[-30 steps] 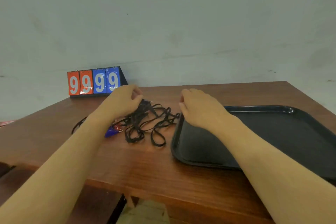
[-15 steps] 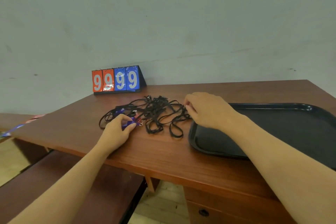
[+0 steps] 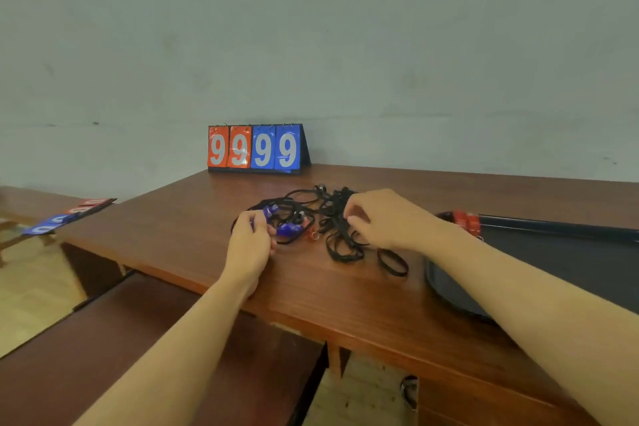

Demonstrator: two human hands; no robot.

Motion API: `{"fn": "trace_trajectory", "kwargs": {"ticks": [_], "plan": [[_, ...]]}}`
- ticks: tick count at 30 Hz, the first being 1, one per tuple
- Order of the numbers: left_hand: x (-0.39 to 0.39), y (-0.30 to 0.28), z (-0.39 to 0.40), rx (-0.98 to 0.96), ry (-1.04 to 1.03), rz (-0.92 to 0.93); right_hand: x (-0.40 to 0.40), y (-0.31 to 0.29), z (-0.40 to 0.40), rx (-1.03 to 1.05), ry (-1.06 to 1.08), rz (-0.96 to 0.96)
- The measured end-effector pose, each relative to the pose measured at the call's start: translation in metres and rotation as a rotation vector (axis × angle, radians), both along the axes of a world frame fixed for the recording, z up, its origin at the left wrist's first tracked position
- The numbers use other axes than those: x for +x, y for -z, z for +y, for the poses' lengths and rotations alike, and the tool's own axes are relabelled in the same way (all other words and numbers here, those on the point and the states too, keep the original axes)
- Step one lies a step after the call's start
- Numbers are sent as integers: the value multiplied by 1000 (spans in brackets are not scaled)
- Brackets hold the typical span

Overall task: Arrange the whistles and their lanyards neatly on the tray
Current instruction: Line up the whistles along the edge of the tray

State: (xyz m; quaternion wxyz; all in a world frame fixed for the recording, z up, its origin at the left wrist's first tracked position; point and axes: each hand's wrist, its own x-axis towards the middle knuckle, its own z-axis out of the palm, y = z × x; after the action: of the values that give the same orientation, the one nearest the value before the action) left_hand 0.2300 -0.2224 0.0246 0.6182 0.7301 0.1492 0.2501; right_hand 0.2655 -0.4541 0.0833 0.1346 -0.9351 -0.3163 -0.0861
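Left hand pinches a blue whistle; right hand pinches the tangled black lanyards beside it.

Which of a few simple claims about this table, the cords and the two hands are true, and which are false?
1. The tangle of black lanyards lies on the wooden table, not on the tray. True.
2. The scoreboard shows four zeros. False: it shows four nines, two on red and two on blue.
3. The left hand is at the blue whistles. True.
4. The right hand rests flat on the black tray. False: its fingers pinch at the lanyards, beside the tray.
5. The tray sits left of the lanyards. False: it is to their right.
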Motion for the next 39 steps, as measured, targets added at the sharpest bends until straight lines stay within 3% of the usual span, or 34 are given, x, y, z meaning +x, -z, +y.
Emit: {"fn": "trace_trajectory", "kwargs": {"ticks": [5, 10, 15, 17, 22, 25, 27, 31, 35, 39], "plan": [[-3, 4, 4, 20, 48, -33, 32, -7, 87, 103, 41, 78], [-1, 9, 9, -33, 91, -99, 44, -2, 124, -262, 110, 157], [-1, 9, 11, -78, 154, -116, 54, 9, 127, -232, 276, 88], [-3, 7, 10, -65, 174, -123, 57, 13, 121, 22, 346, 37], [-15, -1, 8, 20, 189, -77, 36, -21, 83, 1162, 246, 251], [-34, -13, 0, 41, 216, -94, 24, -54, 30, 1358, 237, 297], [-43, -19, -6, 121, 211, -87, 12, -68, -20, 1337, 188, 338], [-39, -46, -46, 348, 247, -66, -10, -64, -117, 1103, 236, 354], [-5, -77, -145, 528, 541, -73, -3, -24, -177, 933, 420, 360], [43, -82, -240, 683, 849, -5, 7, 10, -205, 713, 577, 193]]}}
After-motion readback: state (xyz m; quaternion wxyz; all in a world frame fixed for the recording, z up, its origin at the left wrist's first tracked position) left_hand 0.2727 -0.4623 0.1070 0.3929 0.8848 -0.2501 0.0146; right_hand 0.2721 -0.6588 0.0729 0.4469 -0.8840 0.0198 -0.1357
